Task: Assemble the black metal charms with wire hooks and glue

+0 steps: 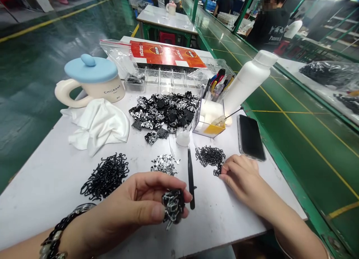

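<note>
Tangled black-and-silver metal pieces (173, 207), in left hand (134, 210)

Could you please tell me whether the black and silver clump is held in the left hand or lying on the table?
Held: the left hand grips the clump between thumb and fingers.

One left hand (131, 208) holds one clump of black-and-silver tags (173, 206); there is one right hand (241, 175). One pair of tweezers (191, 176) lies at 12 o'clock, two piles of black wire clips (105, 176) at 10 and 1, one phone (251, 137) at 1, one mug (91, 79) at 11.
</note>
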`<move>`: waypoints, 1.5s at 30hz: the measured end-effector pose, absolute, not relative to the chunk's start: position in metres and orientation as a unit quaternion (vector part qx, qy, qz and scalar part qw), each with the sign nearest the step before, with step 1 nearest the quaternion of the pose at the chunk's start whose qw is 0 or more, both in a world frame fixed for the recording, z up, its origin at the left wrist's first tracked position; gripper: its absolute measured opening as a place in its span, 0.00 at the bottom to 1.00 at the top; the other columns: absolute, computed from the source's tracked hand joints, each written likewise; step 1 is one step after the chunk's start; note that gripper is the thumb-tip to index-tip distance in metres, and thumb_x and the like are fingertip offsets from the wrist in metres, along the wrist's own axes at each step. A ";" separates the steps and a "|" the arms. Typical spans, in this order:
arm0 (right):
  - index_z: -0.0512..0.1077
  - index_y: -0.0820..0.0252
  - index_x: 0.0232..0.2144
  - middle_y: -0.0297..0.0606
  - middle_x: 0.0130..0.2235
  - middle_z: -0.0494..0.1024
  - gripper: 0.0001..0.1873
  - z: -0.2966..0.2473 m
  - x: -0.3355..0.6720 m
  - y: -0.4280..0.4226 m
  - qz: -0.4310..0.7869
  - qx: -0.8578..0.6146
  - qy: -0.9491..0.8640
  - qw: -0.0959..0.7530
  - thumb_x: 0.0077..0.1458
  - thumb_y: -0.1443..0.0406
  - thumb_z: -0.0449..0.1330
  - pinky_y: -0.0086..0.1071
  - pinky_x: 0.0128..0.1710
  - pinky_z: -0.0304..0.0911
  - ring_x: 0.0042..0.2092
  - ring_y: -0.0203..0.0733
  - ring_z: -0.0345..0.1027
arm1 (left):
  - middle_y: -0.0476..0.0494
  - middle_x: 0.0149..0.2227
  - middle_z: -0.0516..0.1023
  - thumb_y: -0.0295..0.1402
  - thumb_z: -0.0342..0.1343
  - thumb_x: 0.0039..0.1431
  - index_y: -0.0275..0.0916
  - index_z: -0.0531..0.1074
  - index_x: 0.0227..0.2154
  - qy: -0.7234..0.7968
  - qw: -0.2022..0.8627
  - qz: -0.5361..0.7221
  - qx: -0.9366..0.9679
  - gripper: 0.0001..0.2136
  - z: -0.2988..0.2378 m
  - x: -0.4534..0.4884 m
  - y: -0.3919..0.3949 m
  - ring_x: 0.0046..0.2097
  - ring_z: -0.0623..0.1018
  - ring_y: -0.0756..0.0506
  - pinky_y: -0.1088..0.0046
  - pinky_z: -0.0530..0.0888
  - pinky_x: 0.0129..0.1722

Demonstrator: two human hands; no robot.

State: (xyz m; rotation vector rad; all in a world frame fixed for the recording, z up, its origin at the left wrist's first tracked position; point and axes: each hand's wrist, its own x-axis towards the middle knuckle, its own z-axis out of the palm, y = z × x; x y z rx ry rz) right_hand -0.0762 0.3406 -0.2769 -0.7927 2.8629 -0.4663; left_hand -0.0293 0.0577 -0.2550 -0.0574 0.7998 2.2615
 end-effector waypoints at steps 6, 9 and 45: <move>0.61 0.57 0.33 0.38 0.36 0.67 0.03 -0.272 -0.072 0.345 -0.223 -0.257 0.940 0.036 0.60 0.66 0.49 0.41 0.41 0.55 0.40 0.43 0.61 | 0.42 0.41 0.80 0.27 0.65 0.49 0.36 0.77 0.41 0.310 0.353 0.882 -0.023 0.14 -0.254 -0.031 0.058 0.39 0.79 0.48 0.80 0.74 0.40; 0.60 0.57 0.33 0.37 0.36 0.67 0.03 -0.268 -0.067 0.343 -0.401 -0.251 0.881 0.024 0.59 0.69 0.50 0.35 0.38 0.59 0.39 0.39 0.62 | 0.43 0.40 0.81 0.28 0.65 0.48 0.35 0.77 0.40 0.313 0.346 0.884 -0.019 0.14 -0.255 -0.031 0.059 0.38 0.79 0.48 0.80 0.74 0.39; 0.77 0.46 0.27 0.29 0.30 0.67 0.08 -0.241 -0.060 0.238 -0.692 -0.206 0.679 0.132 0.44 0.67 0.68 0.27 0.30 0.62 0.32 0.31 0.65 | 0.47 0.32 0.80 0.25 0.64 0.49 0.35 0.75 0.39 0.313 0.315 0.894 -0.064 0.12 -0.252 -0.031 0.056 0.34 0.79 0.51 0.78 0.74 0.39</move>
